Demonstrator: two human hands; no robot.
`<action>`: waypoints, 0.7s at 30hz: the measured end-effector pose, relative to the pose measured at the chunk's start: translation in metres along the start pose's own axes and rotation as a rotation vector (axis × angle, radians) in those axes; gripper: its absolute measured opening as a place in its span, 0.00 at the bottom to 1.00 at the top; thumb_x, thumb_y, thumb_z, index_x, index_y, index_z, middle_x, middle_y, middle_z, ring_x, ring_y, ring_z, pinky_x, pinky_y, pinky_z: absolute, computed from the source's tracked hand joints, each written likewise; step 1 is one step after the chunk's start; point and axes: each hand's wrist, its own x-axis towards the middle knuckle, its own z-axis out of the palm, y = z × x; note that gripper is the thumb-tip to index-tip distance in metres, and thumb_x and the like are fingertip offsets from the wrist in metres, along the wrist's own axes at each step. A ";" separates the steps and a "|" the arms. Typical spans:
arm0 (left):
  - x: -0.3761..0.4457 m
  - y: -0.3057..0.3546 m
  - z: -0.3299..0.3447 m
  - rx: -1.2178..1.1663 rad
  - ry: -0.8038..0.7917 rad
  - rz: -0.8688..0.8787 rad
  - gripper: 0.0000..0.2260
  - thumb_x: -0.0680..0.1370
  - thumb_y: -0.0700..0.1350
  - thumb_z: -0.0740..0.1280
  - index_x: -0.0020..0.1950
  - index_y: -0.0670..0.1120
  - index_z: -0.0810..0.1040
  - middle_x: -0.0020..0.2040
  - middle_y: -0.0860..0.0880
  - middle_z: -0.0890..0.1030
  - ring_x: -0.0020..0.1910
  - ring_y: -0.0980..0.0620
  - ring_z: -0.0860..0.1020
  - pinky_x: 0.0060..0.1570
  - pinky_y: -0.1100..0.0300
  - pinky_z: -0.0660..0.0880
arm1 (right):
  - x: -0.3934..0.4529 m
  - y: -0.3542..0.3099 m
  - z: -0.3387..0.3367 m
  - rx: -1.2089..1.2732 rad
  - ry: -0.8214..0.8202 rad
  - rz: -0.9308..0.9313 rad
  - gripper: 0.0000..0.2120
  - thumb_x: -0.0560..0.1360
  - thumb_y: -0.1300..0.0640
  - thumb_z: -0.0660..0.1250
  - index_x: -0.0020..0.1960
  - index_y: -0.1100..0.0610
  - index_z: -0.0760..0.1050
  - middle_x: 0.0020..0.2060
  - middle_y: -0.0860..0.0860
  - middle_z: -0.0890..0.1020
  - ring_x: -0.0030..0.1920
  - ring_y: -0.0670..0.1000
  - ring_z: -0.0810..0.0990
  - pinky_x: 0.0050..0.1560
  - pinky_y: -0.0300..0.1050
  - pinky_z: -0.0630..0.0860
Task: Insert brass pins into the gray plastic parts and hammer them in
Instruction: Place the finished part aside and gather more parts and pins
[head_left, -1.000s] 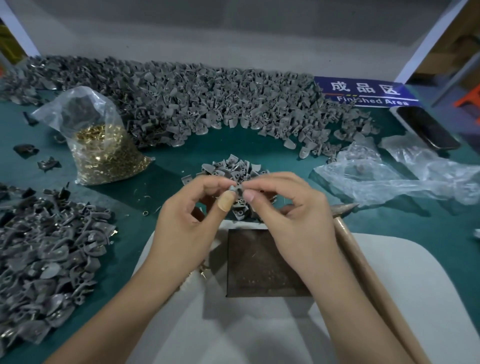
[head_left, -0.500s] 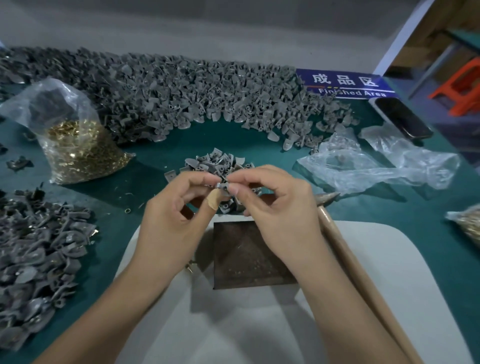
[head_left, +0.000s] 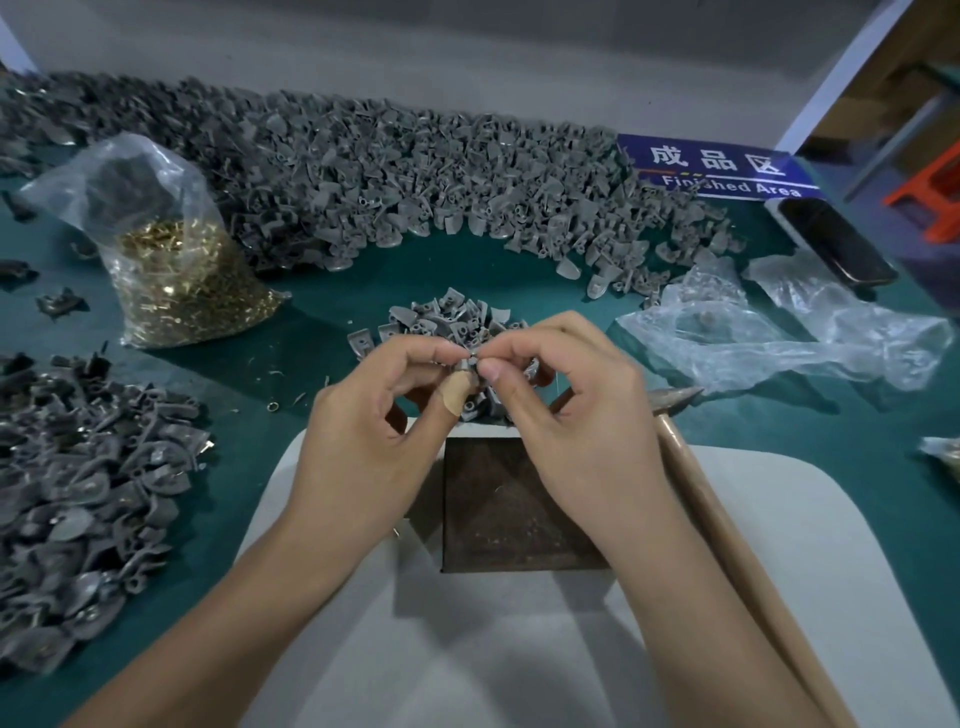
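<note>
**Both hands pinch one small gray part**

I see my left hand (head_left: 363, 441) and right hand (head_left: 576, 415) close together, just past the far edge of the dark metal block (head_left: 514, 509). Both pinch one gray part (head_left: 464, 364) at the fingertips. I cannot tell if a pin is in it. A small pile of gray parts (head_left: 452, 317) lies just behind. The bag of brass pins (head_left: 176, 270) sits far left of the block. The hammer (head_left: 727, 525) lies right beside it.

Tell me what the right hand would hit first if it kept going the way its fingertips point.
Likely the left hand: the right hand points left at the small gray plastic part pinched between them.
</note>
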 end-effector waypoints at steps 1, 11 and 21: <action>-0.001 0.000 0.001 0.007 0.004 0.006 0.05 0.78 0.46 0.71 0.54 0.51 0.81 0.49 0.61 0.84 0.50 0.59 0.83 0.49 0.68 0.77 | 0.000 0.001 0.000 -0.013 -0.014 0.011 0.04 0.78 0.57 0.73 0.50 0.48 0.85 0.45 0.43 0.80 0.50 0.48 0.80 0.49 0.47 0.77; -0.003 -0.004 0.002 0.023 -0.027 0.010 0.08 0.79 0.42 0.72 0.54 0.54 0.80 0.50 0.62 0.84 0.50 0.61 0.83 0.50 0.68 0.77 | 0.004 0.004 -0.005 -0.035 -0.115 -0.041 0.06 0.77 0.63 0.74 0.48 0.53 0.85 0.42 0.43 0.81 0.45 0.45 0.79 0.47 0.35 0.73; -0.005 -0.004 0.003 0.106 -0.044 0.114 0.04 0.80 0.43 0.69 0.54 0.50 0.79 0.46 0.55 0.84 0.46 0.56 0.82 0.46 0.57 0.78 | 0.003 0.003 -0.011 -0.208 -0.114 -0.174 0.04 0.78 0.60 0.74 0.49 0.53 0.86 0.44 0.44 0.83 0.46 0.47 0.81 0.45 0.52 0.78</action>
